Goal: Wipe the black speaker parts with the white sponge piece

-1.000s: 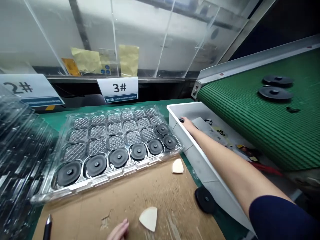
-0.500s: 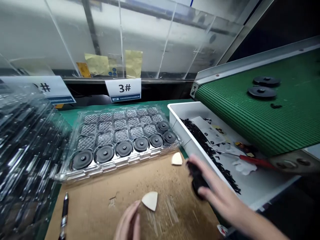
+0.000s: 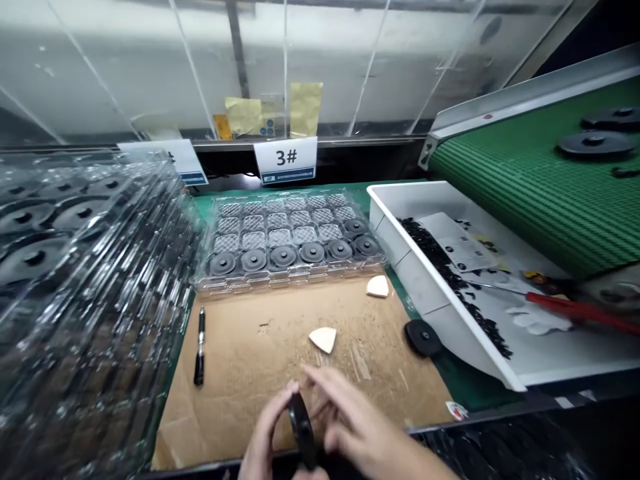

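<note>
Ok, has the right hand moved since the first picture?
Yes: the right hand has come out of the white bin, toward the person, and is now over the cardboard sheet, at a black disc.

We take the cardboard sheet (image 3: 240,347) as our landmark. On it lie a pen (image 3: 201,347), toward its left edge, and wedge-shaped pieces (image 3: 323,339), toward its middle and back edge. Just behind it sits a blister tray (image 3: 290,240), with discs (image 3: 283,256) in its front row, and behind that stands a 3# sign (image 3: 285,159). To its left rises a stack of trays (image 3: 90,280). To its right, a loose disc (image 3: 423,337) lies just beside a bin (image 3: 425,280), and a conveyor belt (image 3: 550,200) runs behind the bin.
</note>
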Action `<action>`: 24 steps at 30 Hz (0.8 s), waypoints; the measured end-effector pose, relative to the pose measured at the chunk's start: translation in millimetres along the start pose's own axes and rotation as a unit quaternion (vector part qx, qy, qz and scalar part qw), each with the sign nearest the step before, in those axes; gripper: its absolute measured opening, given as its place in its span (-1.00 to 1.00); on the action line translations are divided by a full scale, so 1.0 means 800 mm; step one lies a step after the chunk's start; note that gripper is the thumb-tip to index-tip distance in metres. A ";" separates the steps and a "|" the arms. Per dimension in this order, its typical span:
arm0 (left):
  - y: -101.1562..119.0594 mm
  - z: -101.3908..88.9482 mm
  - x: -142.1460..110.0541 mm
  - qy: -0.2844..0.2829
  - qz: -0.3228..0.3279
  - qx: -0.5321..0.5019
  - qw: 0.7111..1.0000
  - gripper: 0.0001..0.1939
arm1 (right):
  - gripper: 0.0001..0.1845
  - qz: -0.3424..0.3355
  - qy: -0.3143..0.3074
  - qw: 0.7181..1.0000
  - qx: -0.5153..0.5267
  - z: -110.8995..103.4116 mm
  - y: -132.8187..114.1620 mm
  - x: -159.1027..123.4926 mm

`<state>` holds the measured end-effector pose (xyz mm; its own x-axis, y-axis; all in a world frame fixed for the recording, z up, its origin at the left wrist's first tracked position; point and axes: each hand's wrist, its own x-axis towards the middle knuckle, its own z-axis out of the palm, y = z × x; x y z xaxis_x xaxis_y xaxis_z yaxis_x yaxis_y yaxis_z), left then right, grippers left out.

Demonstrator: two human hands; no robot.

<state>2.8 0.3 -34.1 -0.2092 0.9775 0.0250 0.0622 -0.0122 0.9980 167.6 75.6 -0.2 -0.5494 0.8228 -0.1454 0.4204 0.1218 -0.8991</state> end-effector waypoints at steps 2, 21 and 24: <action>0.016 -0.007 0.001 0.036 -0.112 -0.194 0.974 -0.33 | -0.42 0.035 0.091 0.991 -0.093 -0.008 0.016 0.021; 0.077 0.012 0.008 0.002 -0.258 -0.443 0.858 -0.43 | -0.74 -0.263 0.103 0.957 -0.071 -0.005 -0.105 -0.013; 0.076 0.017 0.006 0.007 -0.266 -0.429 0.863 -0.42 | -0.76 -0.223 0.063 0.968 -0.095 -0.002 -0.106 -0.014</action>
<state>19.1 7.5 25.9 0.0017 0.8901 -0.4557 -0.7910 0.2800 0.5440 139.2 56.5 78.4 -0.6195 0.7245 0.3022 0.2941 0.5711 -0.7664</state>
